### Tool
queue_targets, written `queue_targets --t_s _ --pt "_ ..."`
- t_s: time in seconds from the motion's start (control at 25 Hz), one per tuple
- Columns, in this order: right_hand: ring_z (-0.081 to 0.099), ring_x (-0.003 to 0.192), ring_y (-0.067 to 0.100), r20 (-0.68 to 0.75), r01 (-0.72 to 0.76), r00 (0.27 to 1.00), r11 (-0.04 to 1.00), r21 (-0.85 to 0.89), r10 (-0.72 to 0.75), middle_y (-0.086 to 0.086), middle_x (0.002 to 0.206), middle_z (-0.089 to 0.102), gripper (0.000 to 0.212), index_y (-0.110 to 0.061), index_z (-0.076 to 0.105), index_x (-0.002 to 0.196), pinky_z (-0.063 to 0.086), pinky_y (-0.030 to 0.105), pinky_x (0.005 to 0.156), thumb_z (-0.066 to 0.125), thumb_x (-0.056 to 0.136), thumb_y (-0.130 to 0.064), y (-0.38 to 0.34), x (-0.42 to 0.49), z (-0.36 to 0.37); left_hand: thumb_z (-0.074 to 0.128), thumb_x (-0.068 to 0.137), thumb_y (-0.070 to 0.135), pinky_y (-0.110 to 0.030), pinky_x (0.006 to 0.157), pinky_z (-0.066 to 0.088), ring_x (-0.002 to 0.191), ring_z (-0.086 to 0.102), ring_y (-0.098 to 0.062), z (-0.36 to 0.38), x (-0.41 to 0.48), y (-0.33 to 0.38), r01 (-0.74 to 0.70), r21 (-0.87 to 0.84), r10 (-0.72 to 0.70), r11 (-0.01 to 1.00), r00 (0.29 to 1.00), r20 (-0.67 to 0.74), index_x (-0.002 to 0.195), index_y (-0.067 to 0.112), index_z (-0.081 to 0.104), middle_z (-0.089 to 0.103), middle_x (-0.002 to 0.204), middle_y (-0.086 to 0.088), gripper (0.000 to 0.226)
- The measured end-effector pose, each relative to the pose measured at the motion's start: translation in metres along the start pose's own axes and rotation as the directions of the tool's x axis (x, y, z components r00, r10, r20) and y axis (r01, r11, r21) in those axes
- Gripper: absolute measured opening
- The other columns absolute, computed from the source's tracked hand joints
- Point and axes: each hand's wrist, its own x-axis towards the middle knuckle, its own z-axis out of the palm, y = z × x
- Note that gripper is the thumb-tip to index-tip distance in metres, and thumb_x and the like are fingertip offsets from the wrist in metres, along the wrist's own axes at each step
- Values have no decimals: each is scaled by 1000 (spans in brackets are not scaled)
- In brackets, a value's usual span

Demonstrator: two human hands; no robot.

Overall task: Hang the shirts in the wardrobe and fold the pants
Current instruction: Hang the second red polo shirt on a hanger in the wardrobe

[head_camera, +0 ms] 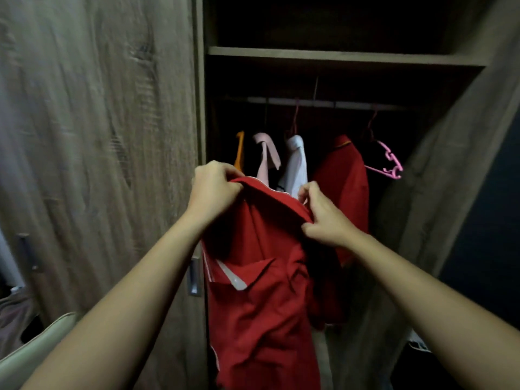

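Note:
A red shirt (261, 291) with white trim hangs down in front of the open wardrobe. My left hand (213, 190) grips its top edge at the left. My right hand (323, 218) pinches the same edge at the right. Behind it, on the wardrobe rail (323, 103), hang a pink shirt (267, 153), a white shirt (297, 161) and another red shirt (343, 178). An empty pink hanger (389, 161) hangs at the right end of the rail. An orange hanger (240, 149) shows at the left. Whether a hanger is inside the held shirt is hidden.
The closed wooden wardrobe door (98, 136) fills the left side, with a metal handle (194, 275) near the shirt. The right door (450, 178) stands open. A shelf (337, 56) spans above the rail. A pale cushion edge (36, 344) is at lower left.

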Motion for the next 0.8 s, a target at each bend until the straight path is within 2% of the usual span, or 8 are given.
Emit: queue_targets --t_s 0.12,0.2,0.24,0.32,0.4,0.52,0.6,0.8 --pt "53 84 0 -94 137 987 985 107 -127 -6 95 51 31 -31 49 75 45 30 77 48 57 -5 12 -3 -26 67 72 16 -34 88 51 94 66 -21 0 6 3 0 84 -3 996 999 35 87 23 76 74 85 -5 19" --pt "59 92 6 -19 158 987 987 4 -158 -10 103 56 33 -36 56 55 47 28 79 46 55 -5 18 -1 -43 68 73 19 -35 87 50 98 64 -26 9 10 -8 11 163 -23 986 997 71 93 27 74 73 92 -6 22" --pt "61 97 10 -5 140 990 987 -82 -141 -13 106 58 35 -35 64 55 48 30 83 46 55 -5 22 1 -52 68 74 22 -37 86 49 101 63 -29 15 10 -17 32 210 -52 977 994 92 96 30 73 72 98 -7 25" --pt "62 105 17 -69 80 993 974 -213 -97 -10 110 64 47 -32 75 80 50 37 90 45 62 -2 36 4 -63 65 76 24 -39 84 50 104 62 -33 25 5 -38 106 294 -157 950 975 157 101 36 70 69 107 -8 28" --pt "60 109 21 -132 -33 991 952 -303 -7 -5 114 66 47 -26 75 97 50 39 92 47 69 0 46 1 -63 63 77 19 -38 85 49 105 61 -32 31 1 -47 158 288 -210 945 964 162 103 33 70 69 109 -8 30" --pt "59 108 25 -148 -149 985 887 -438 92 -5 112 67 33 -24 73 100 51 37 89 55 76 -10 46 -10 -48 61 73 5 -36 91 50 101 65 -24 33 13 -32 106 55 -106 993 994 -1 98 22 73 73 100 -4 33" --pt "61 107 26 -138 -158 985 889 -431 108 -1 110 67 32 -23 74 97 51 36 88 56 76 -7 41 -15 -38 58 70 0 -36 91 51 96 67 -21 36 16 -17 46 -40 -48 998 997 -53 93 19 74 74 94 -3 34" --pt "59 110 27 -178 -290 952 920 -264 249 0 115 66 46 -31 74 95 50 37 94 49 71 0 41 -16 -53 56 73 3 -34 85 49 98 64 -27 64 2 -15 101 93 -109 991 991 80 95 28 73 72 98 -5 38"
